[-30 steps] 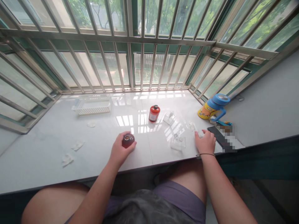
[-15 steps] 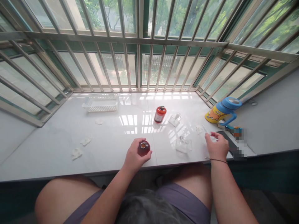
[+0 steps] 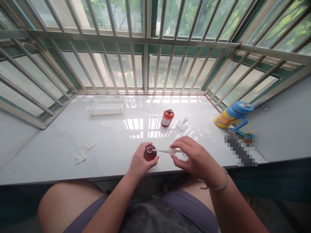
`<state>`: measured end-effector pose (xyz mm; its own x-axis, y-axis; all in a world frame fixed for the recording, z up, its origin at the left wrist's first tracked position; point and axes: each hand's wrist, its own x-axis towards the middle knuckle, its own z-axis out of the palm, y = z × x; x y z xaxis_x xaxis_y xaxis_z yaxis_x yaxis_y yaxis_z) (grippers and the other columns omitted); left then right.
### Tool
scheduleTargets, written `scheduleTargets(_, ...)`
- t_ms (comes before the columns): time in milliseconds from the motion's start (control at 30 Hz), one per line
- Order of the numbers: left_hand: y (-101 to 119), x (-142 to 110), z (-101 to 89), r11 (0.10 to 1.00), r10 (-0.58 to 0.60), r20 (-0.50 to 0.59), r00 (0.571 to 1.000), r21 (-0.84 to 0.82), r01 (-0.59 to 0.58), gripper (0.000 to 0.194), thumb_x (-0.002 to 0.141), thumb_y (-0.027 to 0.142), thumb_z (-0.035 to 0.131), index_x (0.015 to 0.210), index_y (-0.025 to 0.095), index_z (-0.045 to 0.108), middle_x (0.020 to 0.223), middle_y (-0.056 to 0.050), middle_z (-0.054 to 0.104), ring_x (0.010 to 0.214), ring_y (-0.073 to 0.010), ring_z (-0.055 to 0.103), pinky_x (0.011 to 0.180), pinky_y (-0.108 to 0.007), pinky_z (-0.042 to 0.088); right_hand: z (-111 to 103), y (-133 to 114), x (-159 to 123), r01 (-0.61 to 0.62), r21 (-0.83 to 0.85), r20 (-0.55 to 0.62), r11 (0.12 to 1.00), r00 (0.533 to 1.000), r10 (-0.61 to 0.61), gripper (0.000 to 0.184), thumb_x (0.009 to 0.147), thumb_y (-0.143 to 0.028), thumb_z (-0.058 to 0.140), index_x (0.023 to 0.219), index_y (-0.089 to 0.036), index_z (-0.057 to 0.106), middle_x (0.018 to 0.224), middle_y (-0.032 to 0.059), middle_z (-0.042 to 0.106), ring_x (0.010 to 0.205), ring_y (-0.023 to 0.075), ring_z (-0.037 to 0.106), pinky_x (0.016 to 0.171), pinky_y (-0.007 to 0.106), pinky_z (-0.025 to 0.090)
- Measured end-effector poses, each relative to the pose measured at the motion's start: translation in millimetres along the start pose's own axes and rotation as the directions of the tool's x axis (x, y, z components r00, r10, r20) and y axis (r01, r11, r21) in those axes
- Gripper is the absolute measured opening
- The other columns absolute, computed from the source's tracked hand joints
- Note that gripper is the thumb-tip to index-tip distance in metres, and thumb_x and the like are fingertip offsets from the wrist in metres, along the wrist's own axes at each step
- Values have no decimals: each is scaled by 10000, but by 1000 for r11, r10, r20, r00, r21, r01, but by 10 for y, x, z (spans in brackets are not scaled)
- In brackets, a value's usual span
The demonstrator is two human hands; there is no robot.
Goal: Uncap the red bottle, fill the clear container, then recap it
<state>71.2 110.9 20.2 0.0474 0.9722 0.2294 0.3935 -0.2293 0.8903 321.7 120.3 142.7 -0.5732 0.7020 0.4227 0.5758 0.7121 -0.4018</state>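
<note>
My left hand (image 3: 142,160) is wrapped round a dark red-brown round bottle (image 3: 150,156) at the front of the white counter (image 3: 109,155). The bottle stands uncapped, its round mouth facing up. In my right hand (image 3: 190,155), thumb and fingers pinch a thin whitish plastic dropper (image 3: 165,150), blurred and held nearly level. Its narrow tip points left and reaches the right edge of the bottle's mouth; I cannot tell whether it is inside. A clear container beneath my right hand is mostly hidden.
Behind the hands stands a red bottle with a dark cap (image 3: 167,118), beside a clear glass piece (image 3: 183,123). A white basket (image 3: 107,111) sits back left. Crumpled tissues (image 3: 80,158) lie about. A blue-and-yellow flask (image 3: 233,115) stands at the right, near window bars.
My right hand has swung left from the counter's right side, bringing the dropper to the bottle's mouth. My left hand keeps its hold on the bottle.
</note>
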Motion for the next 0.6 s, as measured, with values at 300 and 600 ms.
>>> scheduleTargets(300, -15, 0, 8, 999, 27, 0, 1000, -22, -27, 539, 811, 261, 839, 1299, 276, 611, 1280, -54, 690, 1181, -258, 689, 1067, -423, 560, -62, -256, 393, 92, -139, 224, 986, 973, -60, 233, 905, -99, 715, 1121, -182, 690, 1053, 109, 700, 1045, 302, 643, 914, 474, 584)
scheduleTargets(600, 4, 4, 32, 999, -10, -5, 1000, -36, 9, 502, 776, 207, 824, 1235, 261, 629, 1174, -37, 706, 1028, -235, 704, 915, -374, 593, 177, -338, 612, 75, -106, 336, 992, 941, -35, 238, 892, -100, 734, 1116, -176, 708, 1018, 92, 686, 962, 281, 639, 873, 453, 583)
